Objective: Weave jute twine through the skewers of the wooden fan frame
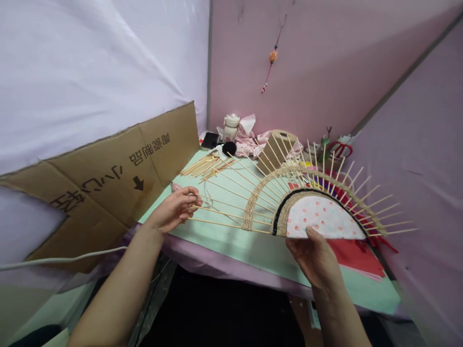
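Observation:
A half-round fan (323, 217) is held over the table by its flat lower edge. Its centre is white cloth with pink-red dots, bordered by jute twine and a black cord. Thin wooden sticks spread out from it like rays, and a band of woven twine (256, 198) crosses them farther out. Gripping the bottom edge, my right hand (314, 256) has its thumb on the cloth and its fingers behind. My left hand (178, 208) is closed beside the leftmost stick tips, with the fingers pinched on loose twine (211, 208) that trails toward the band.
Loose sticks (206, 165) lie on the pale green table. Behind are a lidded jar (230, 126), a black phone (210, 140), pink cloth and a cardboard holder (274, 153). Red sheets (356, 258) and red-handled scissors (342, 149) are at right. A cardboard panel (108, 188) leans at left.

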{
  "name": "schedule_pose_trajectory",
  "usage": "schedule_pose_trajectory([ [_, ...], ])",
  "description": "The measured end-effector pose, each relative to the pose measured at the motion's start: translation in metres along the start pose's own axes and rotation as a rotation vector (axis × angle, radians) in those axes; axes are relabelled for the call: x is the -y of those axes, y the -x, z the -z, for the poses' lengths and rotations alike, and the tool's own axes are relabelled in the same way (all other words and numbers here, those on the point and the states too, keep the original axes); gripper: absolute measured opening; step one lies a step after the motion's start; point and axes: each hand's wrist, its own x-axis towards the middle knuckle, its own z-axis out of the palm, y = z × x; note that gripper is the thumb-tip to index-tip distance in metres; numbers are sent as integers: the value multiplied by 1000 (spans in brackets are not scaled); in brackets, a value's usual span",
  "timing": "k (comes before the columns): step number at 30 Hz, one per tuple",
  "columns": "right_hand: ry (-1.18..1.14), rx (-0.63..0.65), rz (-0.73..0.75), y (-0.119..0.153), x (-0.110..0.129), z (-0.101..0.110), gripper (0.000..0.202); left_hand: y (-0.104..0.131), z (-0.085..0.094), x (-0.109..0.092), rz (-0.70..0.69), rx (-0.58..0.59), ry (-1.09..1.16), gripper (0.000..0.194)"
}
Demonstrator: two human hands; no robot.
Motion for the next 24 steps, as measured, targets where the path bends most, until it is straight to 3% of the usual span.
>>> schedule_pose_trajectory([
  [12,55,-7,-12,-4,-6,5,27,6,9,2,-441,-155,-403,29],
  [24,48,-12,-39,-1,-5,9,29,-1,9,1,-493,-168,-386,30],
])
